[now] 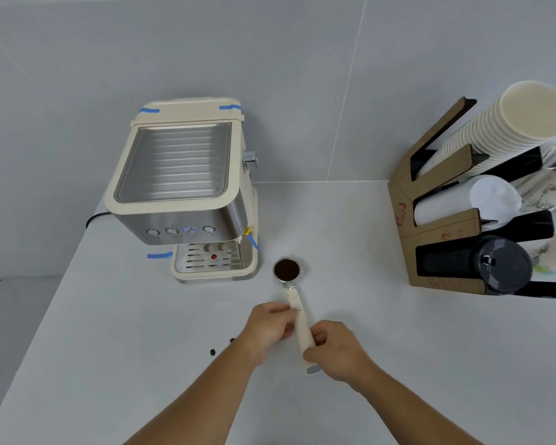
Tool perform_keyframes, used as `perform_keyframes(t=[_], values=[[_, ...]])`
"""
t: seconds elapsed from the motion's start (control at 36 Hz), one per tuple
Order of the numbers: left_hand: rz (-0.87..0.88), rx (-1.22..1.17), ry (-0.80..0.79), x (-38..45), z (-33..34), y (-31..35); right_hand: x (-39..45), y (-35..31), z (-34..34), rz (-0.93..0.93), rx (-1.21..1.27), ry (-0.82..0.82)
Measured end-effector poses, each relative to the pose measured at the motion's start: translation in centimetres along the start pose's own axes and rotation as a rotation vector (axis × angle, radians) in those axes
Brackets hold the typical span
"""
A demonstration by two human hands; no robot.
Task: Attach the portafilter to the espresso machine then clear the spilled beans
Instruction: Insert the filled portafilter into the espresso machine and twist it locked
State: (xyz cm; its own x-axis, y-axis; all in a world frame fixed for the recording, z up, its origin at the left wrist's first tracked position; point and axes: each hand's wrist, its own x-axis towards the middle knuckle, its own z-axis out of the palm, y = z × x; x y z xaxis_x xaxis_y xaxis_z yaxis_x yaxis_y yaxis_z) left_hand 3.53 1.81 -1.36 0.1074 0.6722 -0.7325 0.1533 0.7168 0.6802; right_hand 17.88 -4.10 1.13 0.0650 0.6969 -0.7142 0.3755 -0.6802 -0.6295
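A portafilter (287,270) with a cream handle and a metal basket full of dark ground coffee sits on the white counter, right of the espresso machine (187,187). My left hand (268,327) grips the upper part of the handle from the left. My right hand (336,348) grips the lower end of the handle from the right. The cream and steel machine stands at the back left with one button lit blue and its drip tray facing me. Two dark spilled beans (212,352) lie on the counter just left of my left wrist.
A cardboard cup holder (443,239) stands at the right with stacked paper cups (507,130), white lids and black lids (501,264). The white counter (109,364) ends at a left edge. The machine's black cord (93,218) runs off behind it.
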Motion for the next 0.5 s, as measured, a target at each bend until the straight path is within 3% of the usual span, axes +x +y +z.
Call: perform_keyframes(t=[0.5], values=[[0.062, -0.264, 0.022, -4.8, -3.8, 0.0, -3.6, -1.6, 1.7, -0.133, 0.053, -0.129]])
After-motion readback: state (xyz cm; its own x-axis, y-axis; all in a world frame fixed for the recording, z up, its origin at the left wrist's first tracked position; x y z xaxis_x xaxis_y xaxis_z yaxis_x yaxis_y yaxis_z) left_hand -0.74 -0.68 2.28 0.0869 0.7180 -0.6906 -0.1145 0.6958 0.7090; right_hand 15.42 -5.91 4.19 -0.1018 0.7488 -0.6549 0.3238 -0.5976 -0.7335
